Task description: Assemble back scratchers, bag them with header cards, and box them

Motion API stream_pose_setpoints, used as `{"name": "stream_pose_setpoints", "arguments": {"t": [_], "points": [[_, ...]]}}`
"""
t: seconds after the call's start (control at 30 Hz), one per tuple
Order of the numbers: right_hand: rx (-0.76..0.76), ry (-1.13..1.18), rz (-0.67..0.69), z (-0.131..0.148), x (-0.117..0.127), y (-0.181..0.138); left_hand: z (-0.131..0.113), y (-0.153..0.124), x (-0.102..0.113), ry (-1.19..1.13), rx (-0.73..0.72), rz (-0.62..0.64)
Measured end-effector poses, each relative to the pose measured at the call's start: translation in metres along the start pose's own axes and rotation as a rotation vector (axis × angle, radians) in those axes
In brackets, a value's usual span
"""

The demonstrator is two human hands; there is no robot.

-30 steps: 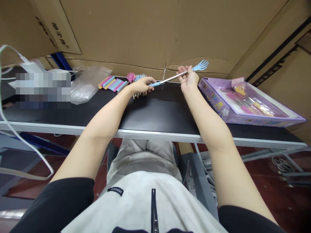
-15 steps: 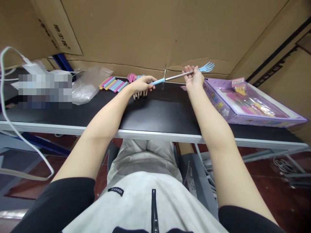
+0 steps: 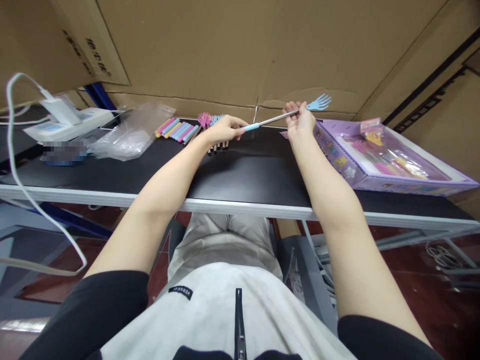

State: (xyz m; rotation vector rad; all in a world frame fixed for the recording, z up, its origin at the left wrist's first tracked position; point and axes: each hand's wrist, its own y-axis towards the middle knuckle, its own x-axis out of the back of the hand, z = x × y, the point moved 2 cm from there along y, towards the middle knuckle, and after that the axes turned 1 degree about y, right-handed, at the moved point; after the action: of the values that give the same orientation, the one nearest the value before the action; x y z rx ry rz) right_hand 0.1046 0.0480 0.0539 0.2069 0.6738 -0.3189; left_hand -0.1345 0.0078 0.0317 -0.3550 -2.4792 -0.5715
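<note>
Left hand (image 3: 224, 131) and right hand (image 3: 300, 122) fingers pinch scratcher (image 3: 273, 118) ends above desk (image 3: 243, 175); a hard tug could slip the thin rod loose.

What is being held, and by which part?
A blue back scratcher: left hand grips its blue handle, right hand holds the metal rod just behind the claw.

Both hands are up over the black bench (image 3: 240, 172), stretching out a blue scratcher (image 3: 285, 115). Left hand (image 3: 225, 131) pinches the blue grip end, right hand (image 3: 300, 121) holds the metal rod just under the little claw. More scratchers (image 3: 195, 129) lie behind the left hand, purple box (image 3: 378, 156) on the right.
</note>
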Motion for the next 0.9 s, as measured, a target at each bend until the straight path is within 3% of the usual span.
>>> {"name": "stream_pose_setpoints", "arguments": {"t": [0.23, 0.4, 0.67, 0.9], "points": [[-0.05, 0.065, -0.036, 0.004, -0.013, -0.027, -0.004, -0.001, 0.004, 0.055, -0.077, -0.109], [-0.008, 0.118, 0.011, 0.006, -0.016, -0.028, -0.003, -0.001, 0.004, 0.007, -0.077, -0.163], [0.151, -0.191, 0.148, -0.012, -0.016, -0.014, -0.01, -0.002, -0.004, -0.047, -0.144, -0.185], [0.029, -0.076, 0.19, -0.017, -0.021, -0.041, -0.014, -0.004, -0.01, 0.015, -0.16, -0.23]]}}
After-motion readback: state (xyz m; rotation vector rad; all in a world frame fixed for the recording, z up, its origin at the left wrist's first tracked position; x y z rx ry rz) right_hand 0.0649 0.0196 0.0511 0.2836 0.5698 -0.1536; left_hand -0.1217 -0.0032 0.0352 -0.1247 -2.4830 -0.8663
